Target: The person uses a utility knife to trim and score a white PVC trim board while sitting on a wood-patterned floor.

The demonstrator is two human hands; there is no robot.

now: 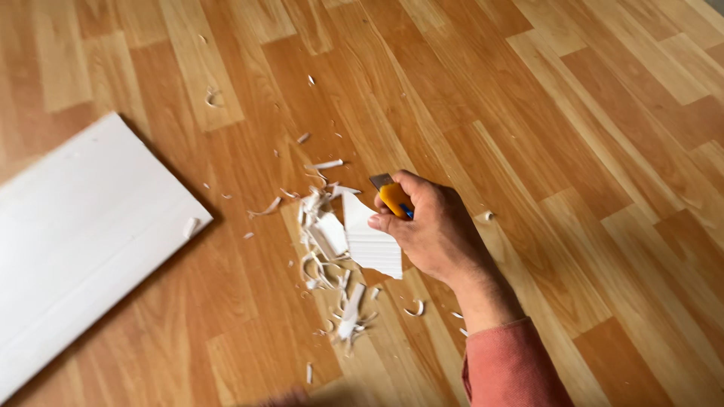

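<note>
My right hand (431, 226) is closed around a yellow utility knife (393, 197), whose short grey blade sticks out to the upper left. The hand hovers just over a white ribbed plastic offcut (368, 241) lying on the wooden floor. To the left of that piece sits a heap of white shavings and strips (326, 249). A pink sleeve covers my right forearm at the bottom. My left hand is out of the picture.
A long white panel (75, 234) lies flat on the laminate floor (588, 151) at the left edge. Small white chips are scattered over the boards around the pile and toward the top.
</note>
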